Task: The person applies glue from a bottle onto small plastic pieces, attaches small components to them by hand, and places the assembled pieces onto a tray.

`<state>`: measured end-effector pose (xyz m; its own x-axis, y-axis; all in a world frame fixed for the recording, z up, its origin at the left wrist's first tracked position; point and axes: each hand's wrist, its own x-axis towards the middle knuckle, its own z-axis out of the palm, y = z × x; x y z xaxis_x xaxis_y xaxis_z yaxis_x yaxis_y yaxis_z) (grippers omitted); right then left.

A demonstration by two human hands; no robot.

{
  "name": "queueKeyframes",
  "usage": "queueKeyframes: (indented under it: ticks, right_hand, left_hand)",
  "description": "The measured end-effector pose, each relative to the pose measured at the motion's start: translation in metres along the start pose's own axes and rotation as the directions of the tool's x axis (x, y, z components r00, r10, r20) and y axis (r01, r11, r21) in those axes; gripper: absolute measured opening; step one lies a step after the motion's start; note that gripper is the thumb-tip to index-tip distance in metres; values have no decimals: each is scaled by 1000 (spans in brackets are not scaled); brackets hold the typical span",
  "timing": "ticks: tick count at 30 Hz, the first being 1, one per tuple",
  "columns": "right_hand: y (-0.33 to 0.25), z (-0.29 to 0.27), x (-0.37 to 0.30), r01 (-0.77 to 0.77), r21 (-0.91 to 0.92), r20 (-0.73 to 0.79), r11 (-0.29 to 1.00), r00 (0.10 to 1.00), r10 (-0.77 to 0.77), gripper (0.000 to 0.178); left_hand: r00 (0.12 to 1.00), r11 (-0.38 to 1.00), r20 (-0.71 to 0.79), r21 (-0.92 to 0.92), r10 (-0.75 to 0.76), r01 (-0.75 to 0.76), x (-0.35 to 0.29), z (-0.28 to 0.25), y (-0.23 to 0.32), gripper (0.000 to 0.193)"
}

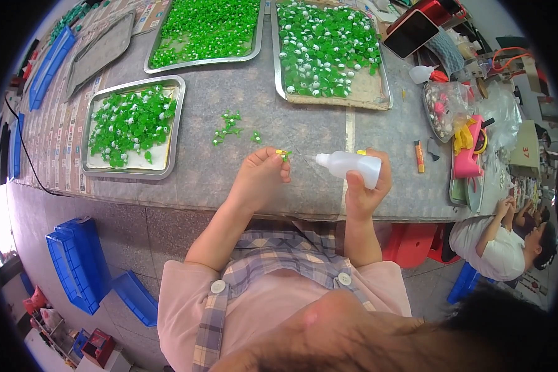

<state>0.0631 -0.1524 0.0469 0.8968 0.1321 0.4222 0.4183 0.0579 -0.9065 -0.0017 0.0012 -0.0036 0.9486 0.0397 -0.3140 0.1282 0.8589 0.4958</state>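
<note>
I have the left hand (258,177) pinched on a small green piece (286,157); to its right, the right hand (372,186) is wrapped around a white bottle (353,165), its nozzle (322,159) facing that piece without touching. Just beyond the left hand, I see green bits (232,116) on the table (208,173).

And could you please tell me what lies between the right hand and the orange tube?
In the head view, only bare grey tabletop separates the right hand from the orange tube.
</note>
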Motion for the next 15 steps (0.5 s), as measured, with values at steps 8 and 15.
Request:
queueKeyframes:
  ticks: [8,15]
  right_hand:
    - [1,-4,-4,-46,73,-24,996,999,48,33]
    - [7,-4,-7,-69,86,-17,994,997,71,32]
  left_hand:
    - [959,928,-96,292,267,-230,-4,5,2,10]
    - [949,909,-96,331,299,-253,-4,6,2,12]
